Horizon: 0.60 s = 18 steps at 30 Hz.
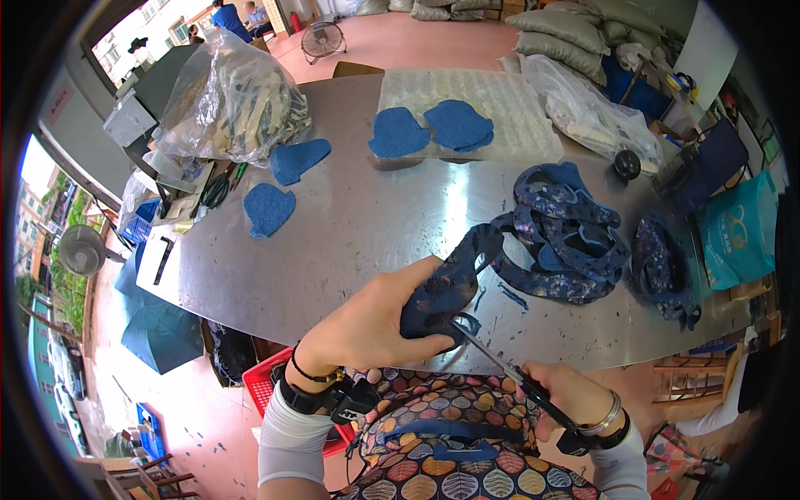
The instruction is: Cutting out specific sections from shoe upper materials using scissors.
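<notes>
My left hand (367, 317) grips a dark blue fabric piece (446, 287) with a mottled floral print, just above the table's near edge. In my right hand (567, 396) is a pair of scissors (500, 362) with dark handles. Their blades reach up and left to the lower edge of the fabric, by my left thumb. From the held piece a strip runs right toward a heap of similar printed pieces (571, 237); whether all are joined, I cannot tell. Small dark scraps (512, 296) lie beside the held piece.
Plain blue cut-outs (268, 208) lie on the metal table (350, 225), others on a pale mat (517, 112). More printed pieces (662, 267) sit at the right. A clear bag of pale pieces (233, 108) stands far left. A red basket (262, 379) is below the near edge.
</notes>
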Motion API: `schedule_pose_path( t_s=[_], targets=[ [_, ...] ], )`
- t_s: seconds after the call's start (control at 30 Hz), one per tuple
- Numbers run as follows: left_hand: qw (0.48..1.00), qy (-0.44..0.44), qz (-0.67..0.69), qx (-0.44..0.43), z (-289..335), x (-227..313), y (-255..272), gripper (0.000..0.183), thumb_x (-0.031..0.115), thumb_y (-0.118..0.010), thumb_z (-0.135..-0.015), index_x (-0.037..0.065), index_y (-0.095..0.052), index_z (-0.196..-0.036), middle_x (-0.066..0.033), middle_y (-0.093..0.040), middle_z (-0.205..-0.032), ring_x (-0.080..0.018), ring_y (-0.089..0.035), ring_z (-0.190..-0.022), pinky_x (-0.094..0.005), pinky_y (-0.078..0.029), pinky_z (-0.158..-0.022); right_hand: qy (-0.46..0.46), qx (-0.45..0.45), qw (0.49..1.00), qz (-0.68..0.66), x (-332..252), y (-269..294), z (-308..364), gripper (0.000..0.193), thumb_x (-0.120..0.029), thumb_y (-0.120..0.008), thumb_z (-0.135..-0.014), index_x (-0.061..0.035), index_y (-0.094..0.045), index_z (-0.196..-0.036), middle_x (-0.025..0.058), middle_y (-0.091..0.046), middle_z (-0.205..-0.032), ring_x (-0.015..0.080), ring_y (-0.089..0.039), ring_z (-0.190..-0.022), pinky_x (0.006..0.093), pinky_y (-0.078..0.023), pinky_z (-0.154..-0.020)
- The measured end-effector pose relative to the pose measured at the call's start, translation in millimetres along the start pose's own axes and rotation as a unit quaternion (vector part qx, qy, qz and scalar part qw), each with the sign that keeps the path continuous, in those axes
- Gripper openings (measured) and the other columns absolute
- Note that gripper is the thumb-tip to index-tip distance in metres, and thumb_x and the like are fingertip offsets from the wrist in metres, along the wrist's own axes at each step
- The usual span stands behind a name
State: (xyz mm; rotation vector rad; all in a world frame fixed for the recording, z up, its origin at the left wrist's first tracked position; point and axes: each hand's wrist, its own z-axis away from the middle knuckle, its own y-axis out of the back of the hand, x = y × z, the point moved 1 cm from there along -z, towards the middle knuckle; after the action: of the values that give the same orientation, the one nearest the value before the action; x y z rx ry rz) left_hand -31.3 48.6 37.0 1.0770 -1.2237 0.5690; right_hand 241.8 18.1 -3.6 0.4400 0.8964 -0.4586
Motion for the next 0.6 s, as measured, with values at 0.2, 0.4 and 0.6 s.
schedule_pose_path(
  t_s=[0.2,0.4,0.6],
  targets=[
    [1.000,-0.010,0.013,0.005,-1.9,-6.7,-2.0,0.056,0.010,-0.071,-0.068,-0.002,-0.047,-0.117,-0.0147,-0.060,-0.090,-0.0156,-0.052,-0.079,-0.0286,-0.044,-0.077,0.005,-0.007,0.999,0.037,-6.0,3.9,2.0,0.069,-0.038,-0.086,-0.050,0.0003,-0.052,-0.096,0.0068,-0.066,-0.080,0.0160,-0.060,-0.072,0.0265,-0.046,-0.064],
    [1.000,-0.006,0.008,-0.010,-3.4,-5.1,-0.7,0.058,0.010,-0.071,-0.067,-0.002,-0.046,-0.119,-0.0141,-0.060,-0.091,-0.0155,-0.052,-0.079,-0.0285,-0.044,-0.077,0.011,-0.011,1.000,0.014,-5.0,3.0,3.0,0.065,-0.036,-0.085,-0.052,-0.0001,-0.053,-0.095,0.0059,-0.067,-0.080,0.0132,-0.061,-0.073,0.0253,-0.046,-0.064],
    [1.000,-0.012,0.016,-0.012,-4.3,-6.0,-2.1,0.058,0.010,-0.072,-0.067,-0.002,-0.046,-0.118,-0.0135,-0.060,-0.092,-0.0148,-0.052,-0.080,-0.0281,-0.044,-0.077,0.017,-0.002,1.000,0.023,-9.5,3.2,4.5,0.067,-0.040,-0.085,-0.052,0.0002,-0.053,-0.096,0.0063,-0.067,-0.081,0.0140,-0.062,-0.073,0.0261,-0.047,-0.064]
  ],
)
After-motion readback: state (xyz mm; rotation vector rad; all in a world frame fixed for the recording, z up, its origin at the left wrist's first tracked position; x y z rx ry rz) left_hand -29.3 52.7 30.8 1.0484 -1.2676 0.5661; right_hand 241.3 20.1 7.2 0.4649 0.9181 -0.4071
